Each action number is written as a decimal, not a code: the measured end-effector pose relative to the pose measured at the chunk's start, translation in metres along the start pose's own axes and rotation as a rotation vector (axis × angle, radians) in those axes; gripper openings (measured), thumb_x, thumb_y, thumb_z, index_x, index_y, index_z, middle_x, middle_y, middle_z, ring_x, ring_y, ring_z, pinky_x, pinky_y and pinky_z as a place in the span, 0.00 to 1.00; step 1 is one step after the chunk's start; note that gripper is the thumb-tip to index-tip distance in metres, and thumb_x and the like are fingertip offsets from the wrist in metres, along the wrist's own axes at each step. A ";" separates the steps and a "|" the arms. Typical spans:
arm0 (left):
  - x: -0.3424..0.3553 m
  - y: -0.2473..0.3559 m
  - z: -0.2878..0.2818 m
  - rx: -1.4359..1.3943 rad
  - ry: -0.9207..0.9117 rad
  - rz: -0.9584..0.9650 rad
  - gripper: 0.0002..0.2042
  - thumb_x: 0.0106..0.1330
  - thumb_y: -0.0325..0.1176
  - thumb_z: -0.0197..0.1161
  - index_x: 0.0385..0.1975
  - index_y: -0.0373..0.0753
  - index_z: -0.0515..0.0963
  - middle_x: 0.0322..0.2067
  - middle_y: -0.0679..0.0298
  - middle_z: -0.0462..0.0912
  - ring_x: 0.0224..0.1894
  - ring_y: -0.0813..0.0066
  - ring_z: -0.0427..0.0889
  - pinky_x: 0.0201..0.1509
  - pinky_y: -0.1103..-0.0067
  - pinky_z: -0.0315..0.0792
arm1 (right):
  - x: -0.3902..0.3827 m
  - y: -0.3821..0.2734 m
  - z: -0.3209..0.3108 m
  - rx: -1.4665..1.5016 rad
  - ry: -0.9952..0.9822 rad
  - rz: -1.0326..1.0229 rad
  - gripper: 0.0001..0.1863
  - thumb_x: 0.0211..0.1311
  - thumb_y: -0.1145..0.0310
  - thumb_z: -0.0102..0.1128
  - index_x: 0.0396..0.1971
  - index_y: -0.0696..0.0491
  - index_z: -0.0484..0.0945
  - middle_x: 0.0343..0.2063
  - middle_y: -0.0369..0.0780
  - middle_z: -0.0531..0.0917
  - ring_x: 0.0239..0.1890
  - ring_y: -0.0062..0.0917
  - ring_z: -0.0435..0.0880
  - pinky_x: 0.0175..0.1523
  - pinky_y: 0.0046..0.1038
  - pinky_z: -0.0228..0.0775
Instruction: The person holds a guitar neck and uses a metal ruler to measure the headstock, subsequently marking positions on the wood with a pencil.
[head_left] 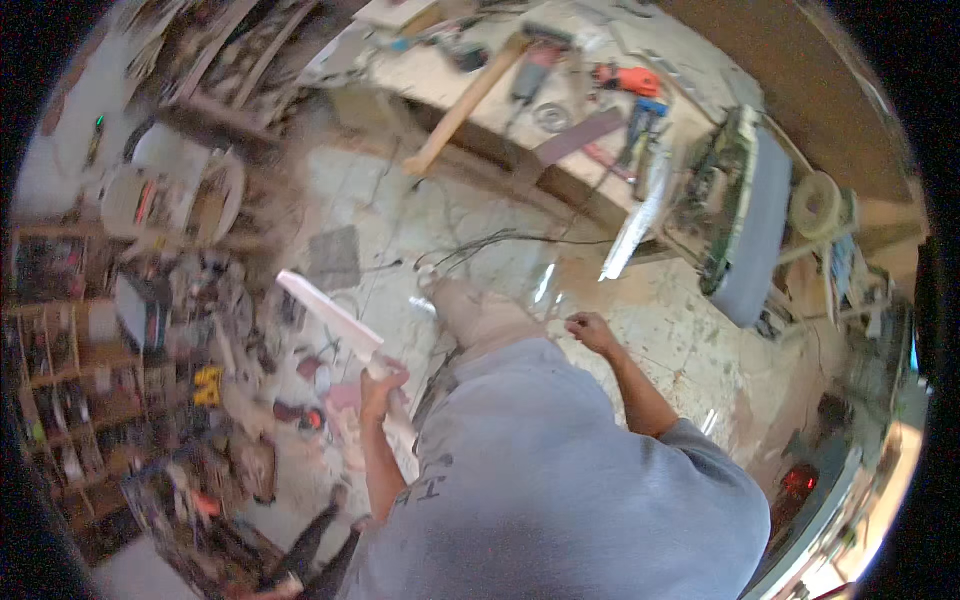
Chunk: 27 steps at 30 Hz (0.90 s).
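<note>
My left hand [385,385] is closed around a long, pale wooden piece [330,315], which slants up and to the left from my fist, out over the floor. Beside my body, my right hand [590,330] hangs with curled fingers; whether anything small is between them I cannot make out. My grey shirt and beige trousers fill the lower middle of the view, hiding part of the floor.
A workbench [420,55] across the top holds an orange power tool [625,80], clamps and boards. A belt-sander-like machine [750,210] stands right. Cords [510,235] cross the floor [365,190]. Cluttered shelves [70,370] line the left; dark, leg-like shapes [310,545] show lower left.
</note>
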<state>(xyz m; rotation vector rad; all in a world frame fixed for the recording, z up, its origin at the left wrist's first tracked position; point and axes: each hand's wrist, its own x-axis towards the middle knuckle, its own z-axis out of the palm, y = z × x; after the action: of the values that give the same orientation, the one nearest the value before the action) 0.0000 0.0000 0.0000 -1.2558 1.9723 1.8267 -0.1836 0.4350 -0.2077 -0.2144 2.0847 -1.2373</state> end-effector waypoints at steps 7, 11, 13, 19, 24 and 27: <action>0.029 0.034 0.031 0.056 -0.140 -0.001 0.13 0.53 0.29 0.75 0.37 0.33 0.83 0.23 0.63 0.78 0.17 0.71 0.80 0.19 0.73 0.81 | 0.026 -0.097 -0.075 -0.110 0.510 -0.148 0.21 0.76 0.53 0.60 0.35 0.59 0.86 0.24 0.40 0.86 0.29 0.24 0.85 0.38 0.32 0.76; 0.044 0.042 0.043 0.010 -0.224 0.010 0.12 0.54 0.28 0.75 0.37 0.33 0.83 0.23 0.63 0.79 0.17 0.70 0.80 0.18 0.72 0.81 | 0.085 -0.141 -0.159 -0.030 0.821 -0.193 0.21 0.74 0.54 0.60 0.36 0.59 0.86 0.24 0.41 0.87 0.29 0.26 0.85 0.39 0.33 0.76; 0.055 0.053 0.044 0.021 -0.260 0.022 0.12 0.55 0.27 0.76 0.37 0.33 0.83 0.23 0.62 0.79 0.17 0.70 0.80 0.19 0.72 0.81 | 0.123 -0.153 -0.201 0.019 1.020 -0.168 0.19 0.73 0.57 0.59 0.39 0.59 0.88 0.27 0.43 0.88 0.32 0.29 0.88 0.42 0.34 0.77; 0.076 0.085 0.062 0.097 -0.280 -0.049 0.12 0.55 0.26 0.76 0.38 0.33 0.83 0.23 0.64 0.78 0.18 0.71 0.80 0.19 0.73 0.81 | 0.201 -0.146 -0.296 -0.008 1.354 0.003 0.16 0.64 0.66 0.55 0.40 0.57 0.90 0.35 0.56 0.90 0.42 0.53 0.90 0.52 0.48 0.79; 0.087 0.127 0.085 0.201 -0.296 -0.095 0.12 0.55 0.27 0.76 0.38 0.33 0.83 0.23 0.65 0.76 0.19 0.72 0.80 0.20 0.74 0.82 | 0.246 -0.129 -0.360 -0.064 1.323 0.191 0.17 0.61 0.66 0.65 0.47 0.58 0.88 0.44 0.58 0.89 0.49 0.53 0.88 0.58 0.51 0.77; 0.087 0.161 0.104 0.271 -0.296 -0.154 0.13 0.54 0.26 0.78 0.37 0.32 0.83 0.24 0.64 0.77 0.19 0.72 0.80 0.21 0.74 0.82 | 0.276 -0.088 -0.398 -0.218 1.247 0.299 0.19 0.62 0.65 0.65 0.50 0.59 0.86 0.45 0.57 0.89 0.49 0.56 0.88 0.59 0.53 0.77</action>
<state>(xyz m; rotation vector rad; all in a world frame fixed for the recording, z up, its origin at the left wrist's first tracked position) -0.2036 0.0351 0.0393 -0.9638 1.8295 1.5117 -0.6597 0.5425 -0.1453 0.9886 3.0964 -1.0238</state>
